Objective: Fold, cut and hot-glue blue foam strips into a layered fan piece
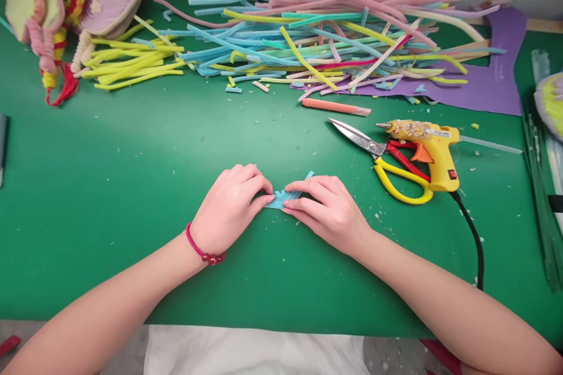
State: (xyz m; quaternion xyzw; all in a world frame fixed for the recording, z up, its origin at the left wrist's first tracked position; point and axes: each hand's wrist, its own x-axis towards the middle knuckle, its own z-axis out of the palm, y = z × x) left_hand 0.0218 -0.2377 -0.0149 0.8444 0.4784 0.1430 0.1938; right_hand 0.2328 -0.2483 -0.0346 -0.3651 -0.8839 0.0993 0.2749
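From my remote seat I take this for a small craft workshop, though I can't tell whether it sits inside a home. Beyond the grip of the left hand [235,202] and right hand [328,208], I see a heap of fuzzy stems [285,58] in many colours along the back of a green tabletop [132,152]. To the grip's right lie scissors [373,147] and a yellow glue gun [443,158], a translucent stick [491,145] jutting from its back. Far left, past the grip, are fuzzy decorations [116,3] and a red tassel [69,85]. Tiny scraps [233,90] litter the surface around.

No legible text, glue-gun label [442,133] blurred
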